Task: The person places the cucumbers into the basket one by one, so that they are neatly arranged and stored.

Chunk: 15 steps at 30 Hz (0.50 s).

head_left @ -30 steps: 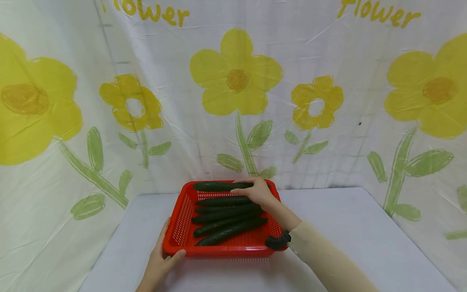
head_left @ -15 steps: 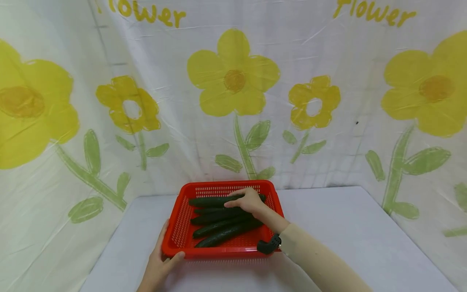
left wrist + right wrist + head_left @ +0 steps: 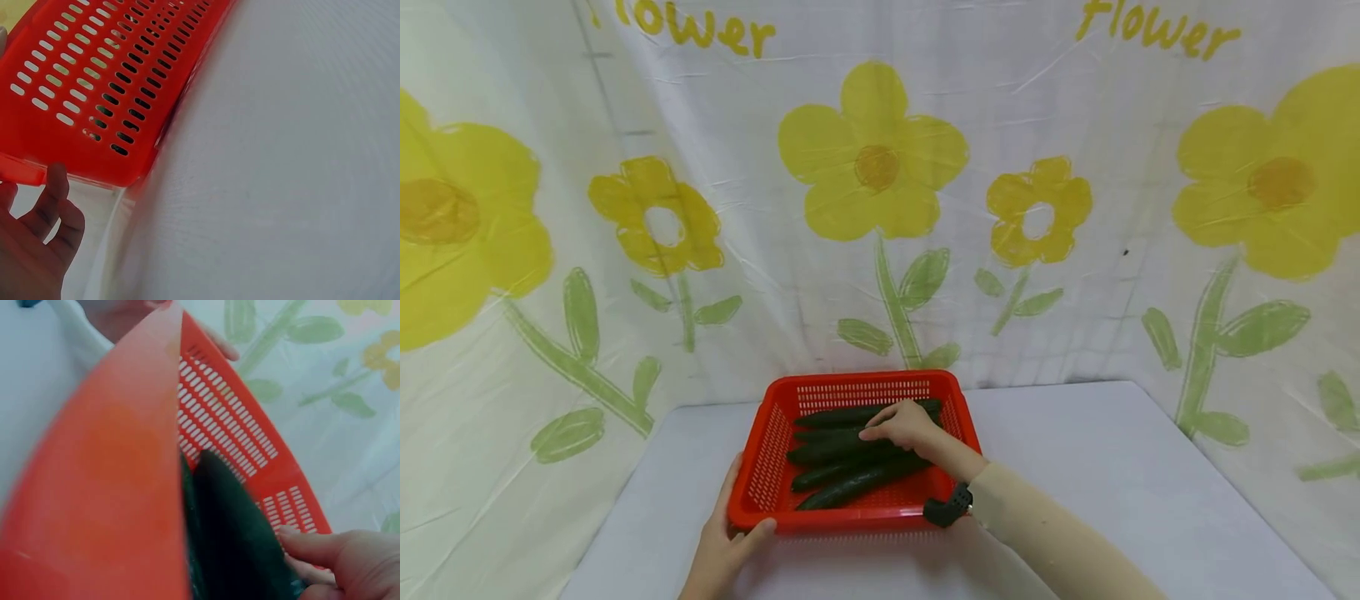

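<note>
Several dark green cucumbers (image 3: 831,451) lie side by side in a red plastic basket (image 3: 827,521). My right hand (image 3: 910,427) is inside the basket, over the cucumbers' right half, with thumb and fingertips bent close together. In the right wrist view, the thumb of my right hand (image 3: 359,559) is right beside a cucumber (image 3: 234,519); whether it pinches one is unclear. My left hand (image 3: 722,533) grips the basket's near left corner, thumb on the rim. In the left wrist view, fingers of this left hand (image 3: 40,234) curl below the red rim.
The basket stands on a white-covered table (image 3: 1075,483). Behind it hangs a white curtain (image 3: 752,350) with yellow flowers. A black wrist device (image 3: 949,505) on the right arm hangs over the basket's near right rim.
My right hand has come down and nearer from the basket's far rim. The cucumber it held there now lies in the basket behind the others. My left hand stays on the corner.
</note>
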Tool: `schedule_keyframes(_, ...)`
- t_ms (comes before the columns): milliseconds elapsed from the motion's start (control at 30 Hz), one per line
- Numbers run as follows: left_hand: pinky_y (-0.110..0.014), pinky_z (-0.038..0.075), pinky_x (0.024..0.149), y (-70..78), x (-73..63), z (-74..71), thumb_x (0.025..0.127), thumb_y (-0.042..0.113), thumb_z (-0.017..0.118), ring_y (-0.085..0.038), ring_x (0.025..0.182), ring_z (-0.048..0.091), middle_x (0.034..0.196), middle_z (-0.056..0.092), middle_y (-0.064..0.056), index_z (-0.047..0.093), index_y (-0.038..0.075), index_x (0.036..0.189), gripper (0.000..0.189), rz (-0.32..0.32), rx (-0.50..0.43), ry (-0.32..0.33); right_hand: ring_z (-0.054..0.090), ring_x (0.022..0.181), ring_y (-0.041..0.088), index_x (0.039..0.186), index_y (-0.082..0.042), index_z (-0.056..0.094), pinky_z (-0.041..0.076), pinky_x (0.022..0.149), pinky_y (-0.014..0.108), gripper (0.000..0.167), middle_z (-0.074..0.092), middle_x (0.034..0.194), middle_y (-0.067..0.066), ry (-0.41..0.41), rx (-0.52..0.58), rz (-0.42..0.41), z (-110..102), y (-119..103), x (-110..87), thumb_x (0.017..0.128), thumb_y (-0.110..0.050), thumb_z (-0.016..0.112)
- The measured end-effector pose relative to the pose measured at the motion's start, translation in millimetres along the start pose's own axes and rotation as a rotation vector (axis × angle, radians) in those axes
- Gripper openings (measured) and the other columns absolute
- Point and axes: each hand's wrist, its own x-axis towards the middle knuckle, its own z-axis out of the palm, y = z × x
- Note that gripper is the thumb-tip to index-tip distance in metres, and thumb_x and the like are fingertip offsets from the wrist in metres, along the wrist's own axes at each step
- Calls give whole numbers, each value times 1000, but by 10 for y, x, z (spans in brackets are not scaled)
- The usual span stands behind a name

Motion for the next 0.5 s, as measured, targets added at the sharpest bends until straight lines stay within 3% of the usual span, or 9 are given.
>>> schedule_keyframes(133, -21, 51, 94, 16, 43, -33, 97, 23, 77, -6, 133, 51, 175, 25, -8, 10, 39, 171, 101, 39, 55, -2, 42, 55, 12, 104, -17, 86, 39, 52, 28, 30, 52, 63, -6, 31, -75, -52, -26, -36, -16, 90, -44, 84)
schedule_keyframes(267, -23, 55, 86, 7, 97, -113, 101, 21, 71, 0, 117, 59, 169, 37, -11, 19, 33, 171, 89, 114, 101, -11, 65, 81, 15, 104, -16, 84, 55, 72, 34, 35, 74, 92, -3, 107, -155, -174, -164, -95, -57, 93, -49, 79)
schedule_keyframes(333, -22, 54, 74, 4, 136, -191, 105, 19, 63, 1, 95, 63, 149, 59, -9, 30, 25, 169, 72, 168, 114, -5, 69, 93, 18, 102, -16, 84, 57, 82, 38, 34, 77, 99, -1, 159, -189, -240, -291, -118, -76, 94, -48, 78)
schedule_keyframes(400, -25, 51, 66, 12, 196, -294, 110, 17, 53, -3, 81, 63, 137, 67, -2, 42, 16, 164, 55, 218, 129, 11, 71, 97, 23, 102, -13, 84, 58, 85, 43, 32, 79, 101, 3, 221, -203, -319, -465, -118, -80, 96, -44, 77)
schedule_keyframes(500, -28, 48, 64, 47, 355, -490, 114, 18, 43, -10, 78, 67, 128, 73, -3, 53, 8, 156, 44, 259, 210, 65, 72, 96, 26, 108, -9, 82, 59, 83, 46, 29, 78, 103, 7, 358, -221, -429, -792, -33, -38, 101, -36, 72)
